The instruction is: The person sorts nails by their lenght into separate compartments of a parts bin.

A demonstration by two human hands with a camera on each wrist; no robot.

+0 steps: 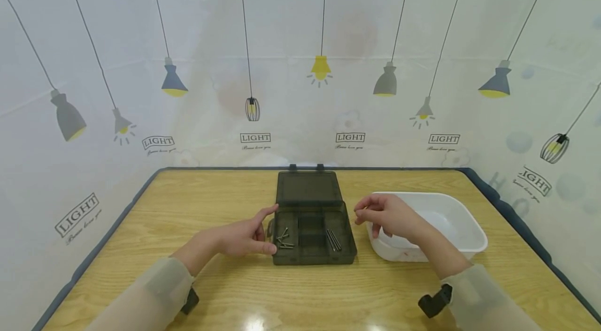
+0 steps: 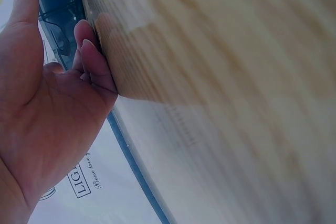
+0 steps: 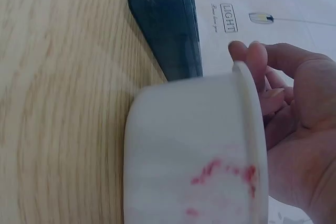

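A dark translucent plastic parts box [image 1: 314, 258] lies on the table with its lid [image 1: 308, 187] folded back. Short screws [image 1: 284, 239] are scattered in its left compartment, and several longer metal pins [image 1: 333, 240] lie side by side on the right. My left hand [image 1: 246, 237] rests against the box's left side, thumb at the front corner and index finger reaching toward the hinge. Over the left rim of a white basin [image 3: 189, 129], my right hand [image 1: 392, 214] hovers with loosely bent fingers and nothing visible in them.
The basin stands right of the box on the wood-grain table [image 1: 225, 289], with red marks [image 3: 226, 171] on its outer wall. A patterned cloth backdrop [image 1: 291, 111] printed with lamps encloses the back and sides.
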